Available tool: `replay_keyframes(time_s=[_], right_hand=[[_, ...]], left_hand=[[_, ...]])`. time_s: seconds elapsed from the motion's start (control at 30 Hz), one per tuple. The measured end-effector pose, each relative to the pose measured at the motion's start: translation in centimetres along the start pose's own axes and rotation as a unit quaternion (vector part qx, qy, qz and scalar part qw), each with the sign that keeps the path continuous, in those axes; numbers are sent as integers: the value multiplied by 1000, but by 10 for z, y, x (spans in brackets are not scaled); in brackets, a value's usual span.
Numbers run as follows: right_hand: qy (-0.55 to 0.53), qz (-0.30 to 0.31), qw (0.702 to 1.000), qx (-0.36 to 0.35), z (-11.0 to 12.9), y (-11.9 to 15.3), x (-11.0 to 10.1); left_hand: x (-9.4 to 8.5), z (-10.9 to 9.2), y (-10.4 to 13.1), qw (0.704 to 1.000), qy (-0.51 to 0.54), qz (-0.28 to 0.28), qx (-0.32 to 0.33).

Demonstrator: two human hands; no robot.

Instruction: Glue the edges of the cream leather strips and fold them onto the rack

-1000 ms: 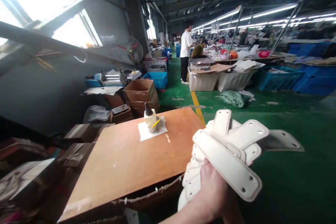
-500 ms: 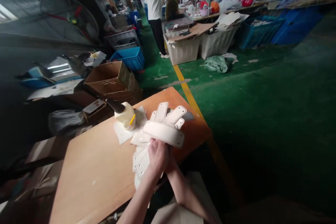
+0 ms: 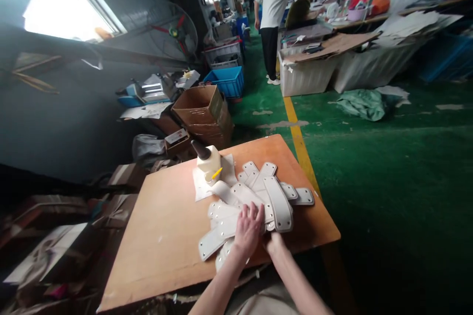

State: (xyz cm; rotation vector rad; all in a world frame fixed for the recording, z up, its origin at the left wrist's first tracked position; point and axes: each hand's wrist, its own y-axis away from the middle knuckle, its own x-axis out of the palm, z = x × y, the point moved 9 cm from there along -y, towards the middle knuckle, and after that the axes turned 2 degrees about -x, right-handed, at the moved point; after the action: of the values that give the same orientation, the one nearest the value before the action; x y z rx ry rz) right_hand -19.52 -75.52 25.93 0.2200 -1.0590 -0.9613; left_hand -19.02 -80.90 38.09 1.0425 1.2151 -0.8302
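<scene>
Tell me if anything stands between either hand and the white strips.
Nothing visible does. The left hand rests directly on the white strips; the right hand, partly hidden, is at their near edge. The bottle stands beyond, not between them.

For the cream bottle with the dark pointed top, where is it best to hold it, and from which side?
Probably by the body of the cream bottle, below its dark top, coming from the left. The body is broader, while the top narrows to a point. The yellow stick sits at its front right, and the white strips lie to the right.
</scene>
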Motion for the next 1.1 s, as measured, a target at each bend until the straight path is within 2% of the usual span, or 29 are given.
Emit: replay_keyframes(time_s=[0.1, 0.2, 0.27, 0.3, 0.37, 0.4, 0.5, 0.6, 0.67, 0.73, 0.9, 1.03, 1.1], right_hand=[[18, -60, 997, 41, -9, 11, -35], [51, -75, 993, 77, -11, 32, -69], [176, -75, 976, 106, -5, 43, -93], [262, -77, 955, 118, 2, 48, -106], [412, -89, 898, 126, 26, 52, -131], [455, -98, 877, 121, 41, 52, -142], [508, -131, 848, 76, 92, 42, -160], [579, -198, 790, -36, 143, 28, -153], [599, -231, 761, -94, 157, 19, -140], [585, -239, 767, -113, 154, 12, -129], [506, -233, 821, -127, 128, 4, -116], [436, -214, 865, -125, 119, 13, -112], [402, -210, 883, -122, 121, 25, -113]], left_hand=[[21, -2, 5, 1000, -2, 31, -1], [32, -2, 12, 999, 18, 34, -2], [32, 3, 17, 999, 39, 27, -6], [30, 7, 19, 998, 51, 23, -8], [25, 16, 21, 997, 72, 15, -10], [21, 20, 21, 997, 82, 9, -10], [9, 29, 18, 995, 99, -13, -10], [0, 30, 12, 996, 87, -21, -9], [-3, 27, 9, 997, 72, -20, 4], [-4, 24, 7, 997, 65, -15, 24], [8, 26, 8, 994, 94, 22, 54], [18, 33, 15, 981, 153, 92, 74], [17, 43, 19, 977, 175, 105, 69]])
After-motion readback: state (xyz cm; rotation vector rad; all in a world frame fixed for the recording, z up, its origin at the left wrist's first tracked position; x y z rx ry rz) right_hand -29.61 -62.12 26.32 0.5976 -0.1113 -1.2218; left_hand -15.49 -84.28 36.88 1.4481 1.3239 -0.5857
